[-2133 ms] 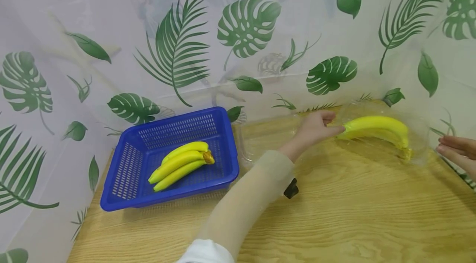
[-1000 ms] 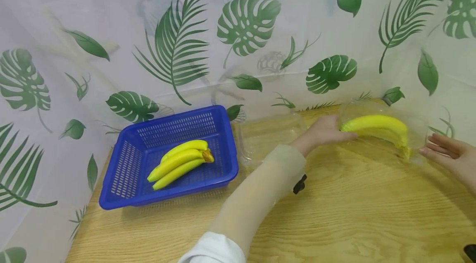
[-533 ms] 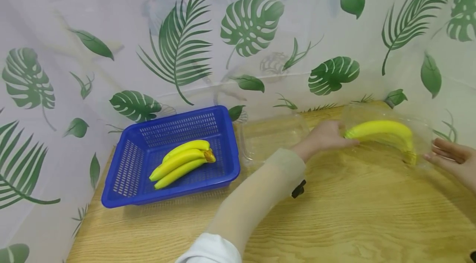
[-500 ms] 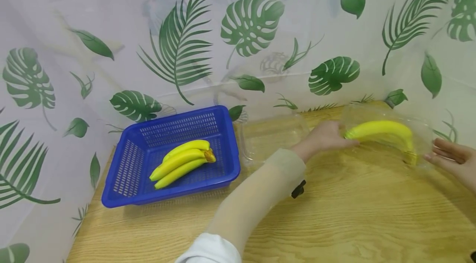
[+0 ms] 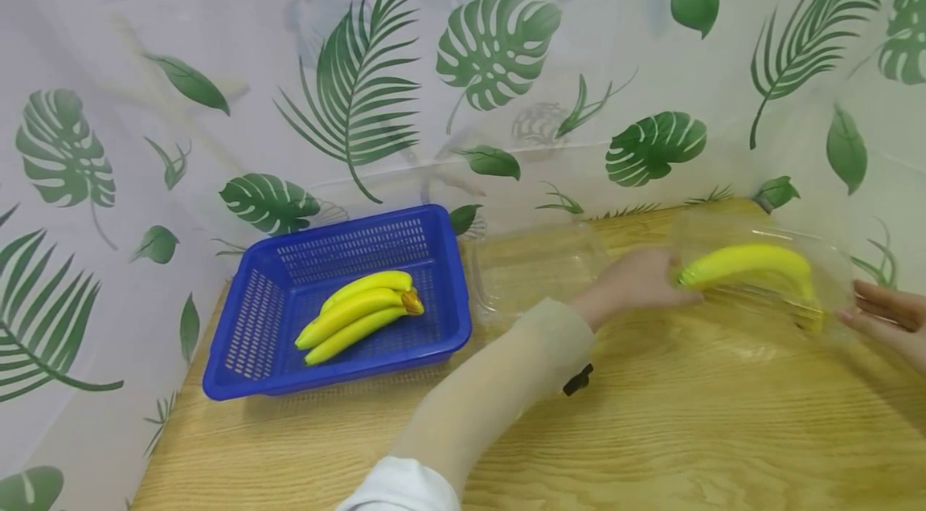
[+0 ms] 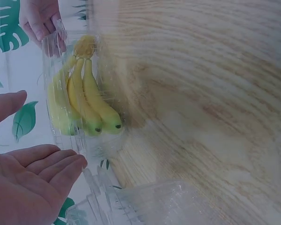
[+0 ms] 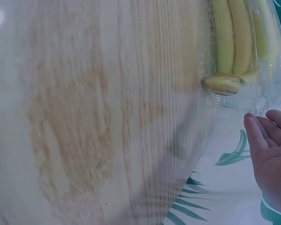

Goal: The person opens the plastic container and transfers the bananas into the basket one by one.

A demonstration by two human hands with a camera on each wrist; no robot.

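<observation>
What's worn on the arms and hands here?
Both hands are bare: left hand, right hand. The left forearm has a sheer beige sleeve ending in a white cuff, with a small black strap piece underneath. No sleeve shows on the right.

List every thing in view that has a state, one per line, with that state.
Clear plastic clamshell box: lid down over a banana bunch, a hand at each end.
Banana bunch in the box: enclosed, lying on its side.
Second clear box: empty, on the table.
Blue basket: upright, holding another banana bunch.
Left hand: fingers straight, against the box's end.
Right hand: fingers straight, at the other end.
</observation>
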